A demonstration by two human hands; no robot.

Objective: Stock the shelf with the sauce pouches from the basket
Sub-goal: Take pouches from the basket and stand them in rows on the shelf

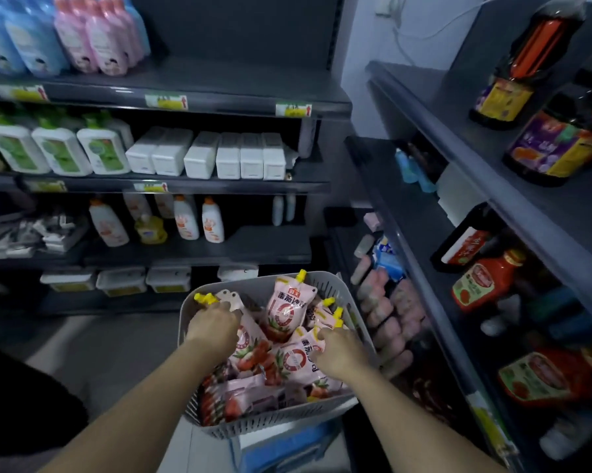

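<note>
A grey slotted basket (253,423) at bottom centre holds several pink sauce pouches (286,310) with yellow caps and tomato pictures. My left hand (212,327) is inside the basket at its left, fingers curled around the top of a pouch near a yellow cap. My right hand (339,349) is at the basket's right, closed on the neck of another pouch (298,361) lying flat. The shelf unit on the right (421,233) has dark grey boards with red ketchup bottles (480,281) on a lower level.
Straight ahead, a second shelf unit (171,186) carries white, pink and blue bottles and white boxes. Big dark soy sauce bottles (557,145) stand on the upper right shelf. The basket rests on a blue stool or crate (281,442). Grey floor (110,353) lies left.
</note>
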